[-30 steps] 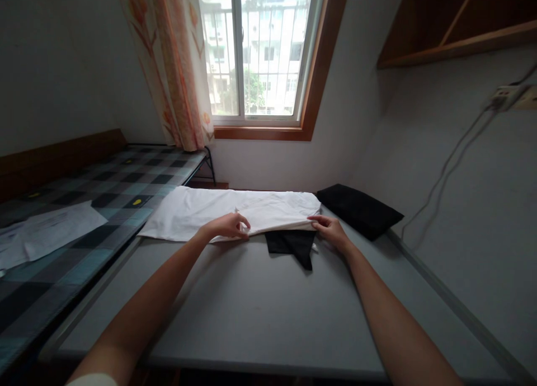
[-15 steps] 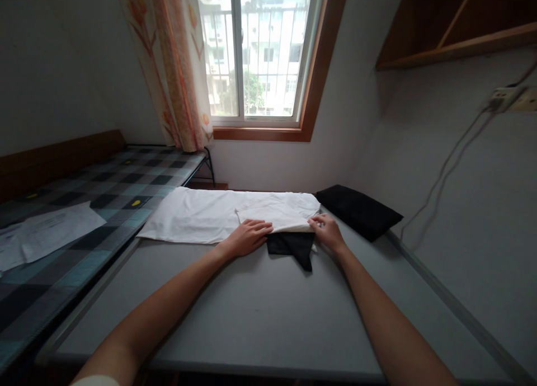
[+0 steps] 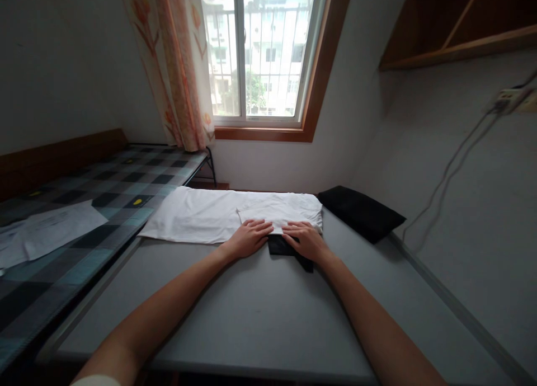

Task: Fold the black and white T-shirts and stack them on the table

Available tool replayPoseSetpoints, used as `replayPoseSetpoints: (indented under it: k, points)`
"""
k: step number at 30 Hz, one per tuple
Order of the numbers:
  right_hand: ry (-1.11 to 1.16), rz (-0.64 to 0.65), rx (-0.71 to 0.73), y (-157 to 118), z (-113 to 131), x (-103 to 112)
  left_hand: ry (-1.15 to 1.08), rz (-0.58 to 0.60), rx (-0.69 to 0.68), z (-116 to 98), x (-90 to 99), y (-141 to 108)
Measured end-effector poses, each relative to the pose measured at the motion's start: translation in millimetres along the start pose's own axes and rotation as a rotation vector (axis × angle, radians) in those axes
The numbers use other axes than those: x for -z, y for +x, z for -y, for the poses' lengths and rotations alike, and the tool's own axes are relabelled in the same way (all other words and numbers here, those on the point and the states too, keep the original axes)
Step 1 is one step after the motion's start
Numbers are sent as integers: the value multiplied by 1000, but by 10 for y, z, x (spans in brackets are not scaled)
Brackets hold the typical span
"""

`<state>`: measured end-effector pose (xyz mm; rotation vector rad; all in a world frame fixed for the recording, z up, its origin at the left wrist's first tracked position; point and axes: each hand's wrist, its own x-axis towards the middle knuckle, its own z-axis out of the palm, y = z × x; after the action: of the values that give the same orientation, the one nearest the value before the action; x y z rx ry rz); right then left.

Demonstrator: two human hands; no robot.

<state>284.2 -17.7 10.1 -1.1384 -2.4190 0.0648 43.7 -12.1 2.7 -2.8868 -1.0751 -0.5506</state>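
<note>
A white cloth garment (image 3: 197, 215) lies folded in a long strip across the far part of the grey table (image 3: 235, 319). Its right end is doubled over, with a short white cord showing near the fold. My left hand (image 3: 249, 238) rests flat on the near edge of that folded part, fingers stretched out. Just right of it, my right hand (image 3: 305, 239) also lies flat on the white cloth with fingers extended. A black piece of cloth (image 3: 280, 246) sticks out from beneath the white fold toward me, partly covered by my right hand.
A folded black cloth item (image 3: 361, 213) lies at the table's right edge by the wall. On the left stands a bed with a checked mattress (image 3: 84, 179) and papers (image 3: 59, 229) on it. A window (image 3: 260, 56) with a floral curtain (image 3: 176, 67) is ahead.
My right hand has let go of the fold's right corner and moved left, flattening onto the cloth beside my left hand. The left hand stays in place.
</note>
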Motion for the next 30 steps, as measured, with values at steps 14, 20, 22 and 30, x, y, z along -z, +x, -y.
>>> replayPoseSetpoints:
  k: [14,20,22,30]
  points:
    - [35,-143,-347,-207,-535,51,95,-134,440,713,216,-91]
    - [-180,6,-348,-182,-510,-73,228,27,638,1020,176,-332]
    - [-227,27,-346,-175,-499,-72,217,86,661,1024,142,-345]
    - [-345,34,-285,-206,-452,-71,220,110,658,1000,125,-351]
